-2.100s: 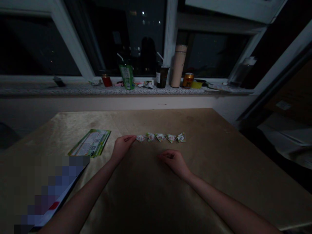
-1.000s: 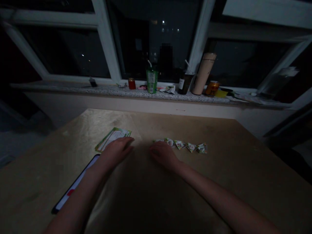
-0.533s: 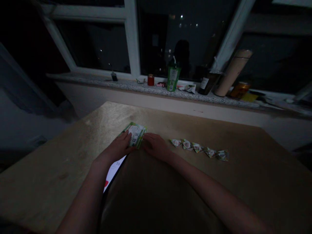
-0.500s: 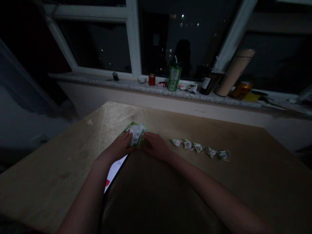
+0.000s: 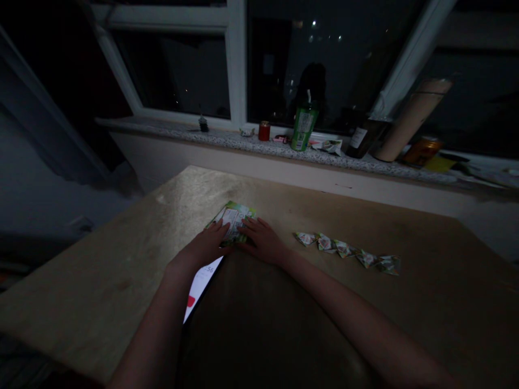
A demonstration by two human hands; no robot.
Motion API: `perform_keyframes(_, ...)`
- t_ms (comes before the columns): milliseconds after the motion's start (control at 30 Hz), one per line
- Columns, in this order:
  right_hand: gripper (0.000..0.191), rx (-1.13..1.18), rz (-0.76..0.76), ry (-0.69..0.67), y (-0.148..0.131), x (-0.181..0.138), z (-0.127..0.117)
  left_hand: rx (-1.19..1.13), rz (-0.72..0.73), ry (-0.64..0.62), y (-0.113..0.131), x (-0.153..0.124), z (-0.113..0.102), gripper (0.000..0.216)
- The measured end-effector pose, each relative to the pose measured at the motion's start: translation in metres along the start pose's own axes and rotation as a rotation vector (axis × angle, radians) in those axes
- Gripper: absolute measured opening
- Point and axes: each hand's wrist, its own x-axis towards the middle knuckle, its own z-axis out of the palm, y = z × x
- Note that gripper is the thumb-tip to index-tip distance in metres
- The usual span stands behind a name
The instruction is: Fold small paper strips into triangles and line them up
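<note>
A flat green-and-white printed packet (image 5: 233, 219) lies on the wooden table, with small print and codes on its face. From the left, my left hand (image 5: 211, 237) rests on its near left part, fingers stretched out. My right hand (image 5: 263, 240) presses on the right edge of the same packet, fingers extended and slightly spread. Neither hand is wrapped around it. Under my left wrist a phone or tablet with a lit white screen (image 5: 200, 283) shows partly; my forearm hides the rest. To the right lies a row of several folded green-and-white pieces (image 5: 343, 248).
The table (image 5: 121, 259) reaches to the wall under a window. Along the speckled stone sill (image 5: 162, 128) stand a red jar (image 5: 264, 131), a green cup with a straw (image 5: 304, 127), a dark bottle (image 5: 357, 141), a tall tan tube (image 5: 413, 119) and an orange can (image 5: 424, 151).
The whole view has shifted, so everything sits slightly farther right. My right hand's fingers have spread a little on the packet; both hands stay on it.
</note>
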Motion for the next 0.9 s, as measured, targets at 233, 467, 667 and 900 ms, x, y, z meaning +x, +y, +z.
perform_keyframes(233,0.048,-0.091,-0.055,0.015,0.001,-0.008,-0.004,0.029,-0.003,0.026,0.01,0.0,-0.005,0.059)
perform_keyframes(467,0.039,-0.017,-0.011,0.007,0.01,-0.015,-0.004,-0.018,0.147,0.073,0.022,0.004,-0.009,0.056)
perform_keyframes(667,0.042,0.095,0.087,0.137,0.017,-0.032,-0.011,-0.077,0.232,0.149,0.033,0.005,-0.019,0.054)
perform_keyframes(900,0.044,0.133,0.051,0.212,0.018,-0.076,-0.042,-0.03,0.331,0.178,0.054,0.003,-0.03,0.058)
